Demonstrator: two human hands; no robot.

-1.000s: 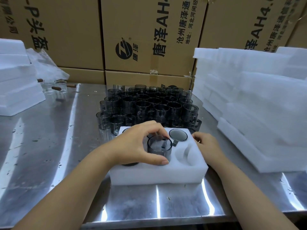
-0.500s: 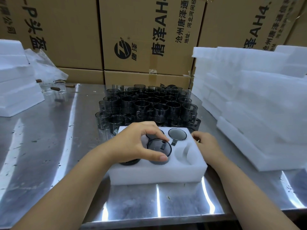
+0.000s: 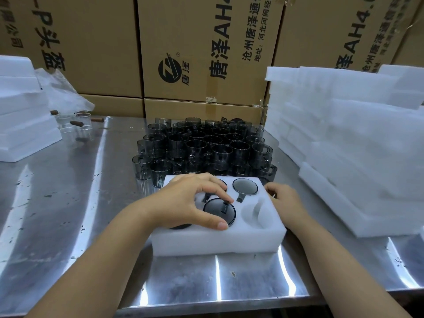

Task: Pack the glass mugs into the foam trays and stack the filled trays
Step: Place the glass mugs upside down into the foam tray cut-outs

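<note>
A white foam tray lies on the steel table in front of me. My left hand rests on it, thumb and fingers around the rim of a smoky glass mug sunk in the front middle pocket. Another mug sits in the back right pocket. The front right pocket holds nothing. My left hand hides the tray's left pockets. My right hand grips the tray's right edge. Behind the tray stands a crowd of loose smoky mugs.
A tall pile of foam trays fills the right side. More stacked foam sits at the far left, with clear glasses and plastic wrap beside it. Cardboard boxes wall the back. The table's front edge is close.
The mug in my left hand has gone down from above the tray into the front middle pocket. My right hand has stayed on the tray's right edge.
</note>
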